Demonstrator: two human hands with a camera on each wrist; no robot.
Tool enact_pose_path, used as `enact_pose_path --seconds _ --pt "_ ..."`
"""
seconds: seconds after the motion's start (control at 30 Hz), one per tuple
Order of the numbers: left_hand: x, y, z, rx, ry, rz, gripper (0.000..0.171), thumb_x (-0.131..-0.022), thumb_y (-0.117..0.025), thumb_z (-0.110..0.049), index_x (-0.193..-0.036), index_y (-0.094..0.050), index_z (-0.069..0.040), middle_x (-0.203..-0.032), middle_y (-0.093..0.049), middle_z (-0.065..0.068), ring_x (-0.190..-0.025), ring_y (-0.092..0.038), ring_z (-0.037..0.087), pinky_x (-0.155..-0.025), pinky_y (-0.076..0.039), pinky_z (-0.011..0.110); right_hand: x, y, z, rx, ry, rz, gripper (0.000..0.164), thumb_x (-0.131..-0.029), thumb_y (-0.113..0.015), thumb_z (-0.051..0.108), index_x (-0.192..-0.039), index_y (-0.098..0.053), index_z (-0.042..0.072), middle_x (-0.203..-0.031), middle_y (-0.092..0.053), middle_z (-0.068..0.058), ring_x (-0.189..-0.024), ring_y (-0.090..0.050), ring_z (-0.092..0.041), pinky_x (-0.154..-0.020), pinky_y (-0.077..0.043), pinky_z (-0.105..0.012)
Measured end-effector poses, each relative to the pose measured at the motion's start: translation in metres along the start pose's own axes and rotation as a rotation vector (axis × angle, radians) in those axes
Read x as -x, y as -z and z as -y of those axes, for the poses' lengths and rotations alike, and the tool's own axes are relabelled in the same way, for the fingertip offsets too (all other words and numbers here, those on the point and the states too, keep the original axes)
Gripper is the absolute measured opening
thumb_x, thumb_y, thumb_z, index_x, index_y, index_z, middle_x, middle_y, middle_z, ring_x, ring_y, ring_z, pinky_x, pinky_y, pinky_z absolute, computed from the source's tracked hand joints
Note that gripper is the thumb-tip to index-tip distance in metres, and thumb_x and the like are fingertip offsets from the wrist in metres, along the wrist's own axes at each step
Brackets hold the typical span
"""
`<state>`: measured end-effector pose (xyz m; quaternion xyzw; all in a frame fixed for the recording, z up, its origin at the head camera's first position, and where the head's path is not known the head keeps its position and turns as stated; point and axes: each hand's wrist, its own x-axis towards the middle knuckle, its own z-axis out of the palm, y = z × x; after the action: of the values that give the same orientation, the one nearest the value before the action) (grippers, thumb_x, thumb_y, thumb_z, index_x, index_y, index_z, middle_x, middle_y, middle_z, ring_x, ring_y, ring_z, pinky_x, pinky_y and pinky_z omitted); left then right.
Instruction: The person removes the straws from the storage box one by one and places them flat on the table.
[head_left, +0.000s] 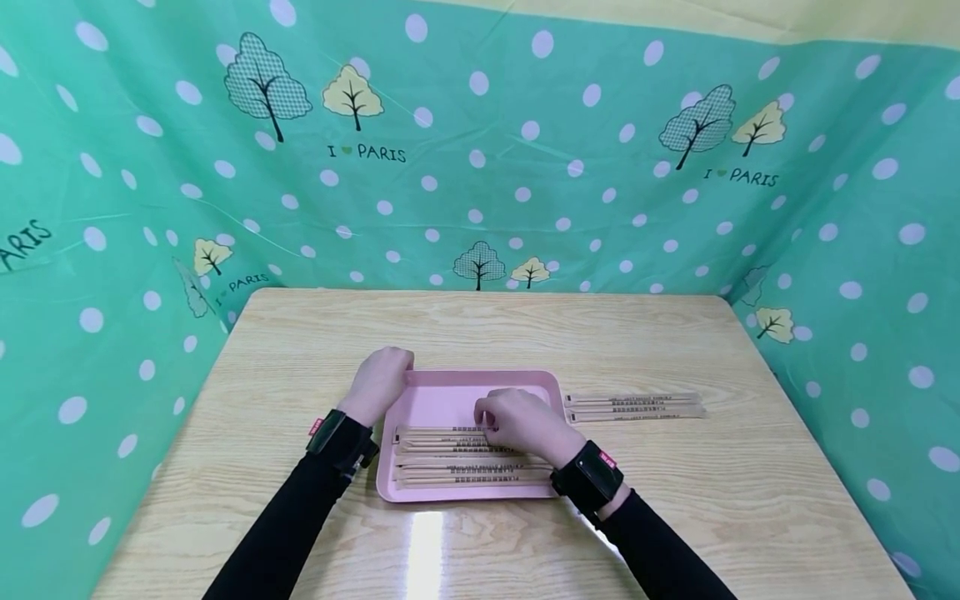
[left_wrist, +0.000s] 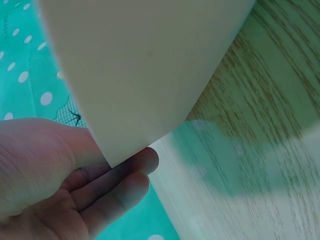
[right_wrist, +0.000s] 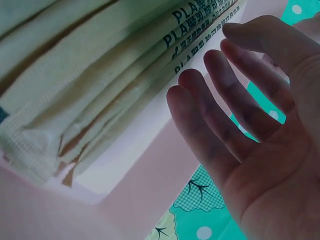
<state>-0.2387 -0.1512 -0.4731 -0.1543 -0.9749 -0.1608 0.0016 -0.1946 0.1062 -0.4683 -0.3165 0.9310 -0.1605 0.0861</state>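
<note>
A pink tray (head_left: 480, 377) sits on the table with several paper-wrapped straws (head_left: 450, 469) lying lengthwise in its near part. My left hand (head_left: 378, 383) grips the tray's far left corner, its fingers bent against the outer wall (left_wrist: 135, 75) in the left wrist view. Over the far side of the straws is my right hand (head_left: 521, 425), holding nothing. In the right wrist view its loosely bent fingers (right_wrist: 192, 115) are spread beside the printed wrappers (right_wrist: 125, 65). The hand and wrist cover the right part of some straws in the head view.
Several more wrapped straws (head_left: 633, 407) lie on the wooden table (head_left: 315, 333) just right of the tray. A green polka-dot cloth (head_left: 450, 167) with printed trees hangs at the back and both sides.
</note>
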Motion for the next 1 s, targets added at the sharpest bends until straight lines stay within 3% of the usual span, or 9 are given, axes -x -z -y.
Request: enact_pose_path --seconds 0.23,0.47,1.0 --pt "-0.001 -0.001 0.0 0.005 0.003 0.007 0.015 -0.094 -0.065 0.014 -0.089 -0.074 0.002 -0.094 -0.078 0.019 -0.081 -0.072 0.029 -0.072 -0.06 0.04 -0.002 -0.007 -0.002 0.014 0.037 -0.011 0.014 -0.086 -0.08 0.003 -0.091 -0.075 0.016 -0.079 -0.063 0.008 -0.07 -0.054 -0.006 -0.065 -0.046 -0.023" --pt "-0.002 0.001 -0.001 0.013 0.023 0.019 0.018 -0.094 -0.064 0.013 -0.084 -0.07 0.0 -0.09 -0.075 0.017 -0.072 -0.062 0.023 -0.067 -0.053 0.037 -0.003 -0.009 -0.003 0.04 0.072 -0.052 0.017 -0.085 -0.077 -0.003 -0.09 -0.074 0.013 -0.076 -0.057 0.006 -0.067 -0.049 -0.007 -0.061 -0.043 -0.022" --pt "0.0 0.001 -0.001 0.013 0.009 0.009 0.017 -0.093 -0.065 0.013 -0.085 -0.071 0.0 -0.089 -0.075 0.017 -0.073 -0.065 0.024 -0.068 -0.055 0.038 -0.006 -0.015 -0.004 0.084 0.091 -0.091 0.024 -0.078 -0.076 -0.004 -0.084 -0.064 0.015 -0.074 -0.047 0.007 -0.064 -0.042 -0.007 -0.056 -0.034 -0.021"
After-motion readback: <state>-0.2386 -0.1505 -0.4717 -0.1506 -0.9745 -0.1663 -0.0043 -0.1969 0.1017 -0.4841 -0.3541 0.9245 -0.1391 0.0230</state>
